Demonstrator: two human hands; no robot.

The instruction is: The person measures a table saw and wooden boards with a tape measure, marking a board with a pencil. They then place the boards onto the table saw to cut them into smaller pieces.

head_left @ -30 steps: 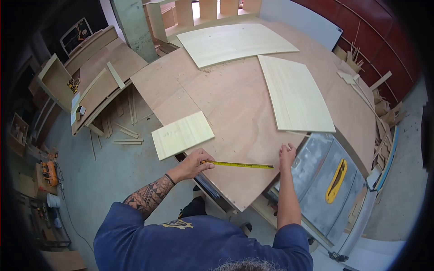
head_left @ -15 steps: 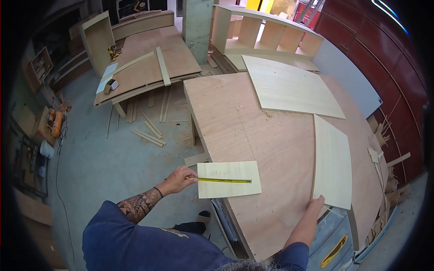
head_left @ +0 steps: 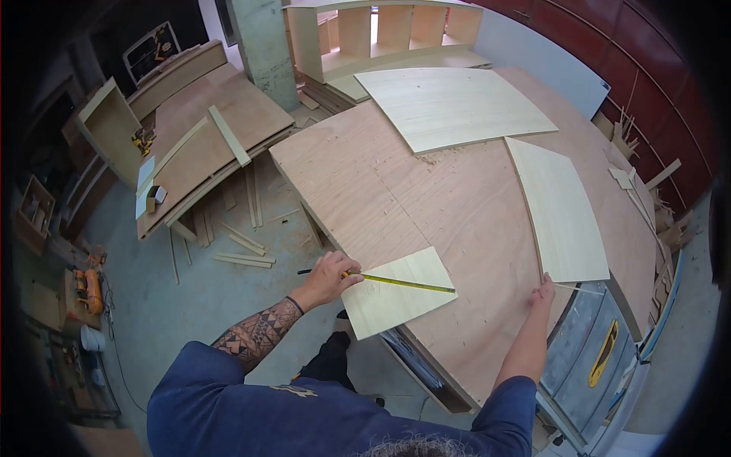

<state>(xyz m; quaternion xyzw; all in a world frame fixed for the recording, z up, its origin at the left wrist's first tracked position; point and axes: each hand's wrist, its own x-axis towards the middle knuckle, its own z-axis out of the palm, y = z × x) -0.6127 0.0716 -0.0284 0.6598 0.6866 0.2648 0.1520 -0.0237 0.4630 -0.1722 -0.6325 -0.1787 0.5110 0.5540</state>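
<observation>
My left hand (head_left: 327, 280) is closed around a tape measure (head_left: 349, 275), whose case is mostly hidden by the fingers. Its yellow blade (head_left: 407, 284) stretches slantwise over a small pale plywood board (head_left: 396, 308), ending near the board's right edge. That board lies at the left edge of the large wooden worktop (head_left: 457, 228) and overhangs it. To the right, my right hand (head_left: 542, 292) has its fingers closed at the near-left corner of a longer pale plywood panel (head_left: 563, 213), which rests on the worktop.
A large plywood panel (head_left: 457, 107) lies on the far worktop, before an open shelf unit (head_left: 388, 38). Another table (head_left: 205, 99) at left bears wood strips and a drill (head_left: 142, 142). Offcuts (head_left: 244, 260) lie on the floor. A table saw (head_left: 586, 343) adjoins at right.
The view has turned. The tape blade, earlier nearly parallel to the small board's long edges, now crosses it diagonally, with my left hand nearer the far-left corner. My right hand stays at the panel's corner.
</observation>
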